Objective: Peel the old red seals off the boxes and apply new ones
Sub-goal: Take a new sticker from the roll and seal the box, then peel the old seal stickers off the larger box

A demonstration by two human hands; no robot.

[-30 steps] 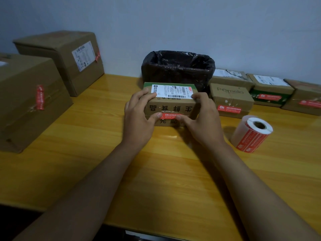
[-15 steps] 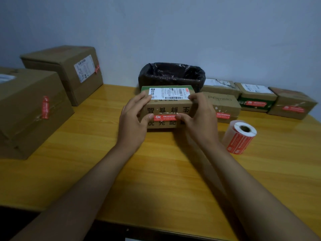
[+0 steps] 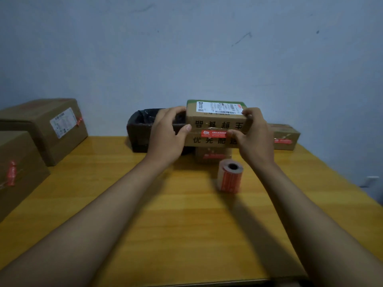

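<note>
Being held above the far part of the wooden table, a small cardboard box is being grasped at both ends: the left hand is wrapped round its left end, the right hand round its right end, with both thumbs being pressed on the front face. A red seal is being shown across the front seam, its right edge being touched by the right thumb. A white shipping label is being carried on the top. Directly below, a roll of red seals is standing on end, with another sealed box just behind it. A black-lined bin is being partly hidden by the left hand. Two larger boxes are being kept along the left edge; one more sealed carton is lying at the right. Broad open tabletop is being left between the forearms, toward the near edge.
</note>
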